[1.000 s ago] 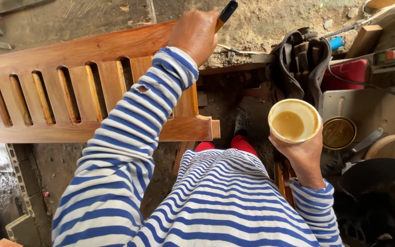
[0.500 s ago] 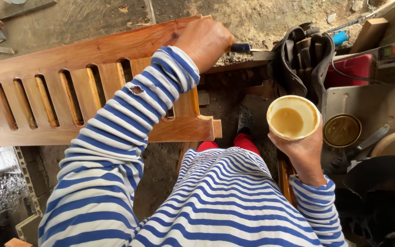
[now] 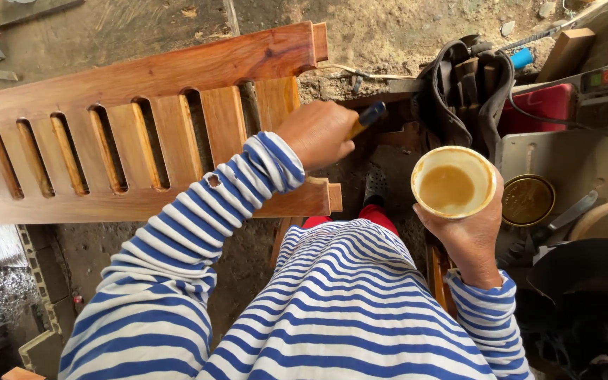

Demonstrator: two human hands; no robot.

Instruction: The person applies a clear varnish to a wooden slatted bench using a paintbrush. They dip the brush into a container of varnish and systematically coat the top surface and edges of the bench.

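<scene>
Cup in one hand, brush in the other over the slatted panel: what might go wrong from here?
1. The right hand holds the open cup of brownish liquid over the striped shirt; a tilt could spill it.
2. The left hand hides the brush tip, so drips onto the slatted wooden panel may go unseen.

slatted panel (image 3: 128,134) left | cup (image 3: 453,183) right | tin lid (image 3: 528,200) beside cup
</scene>
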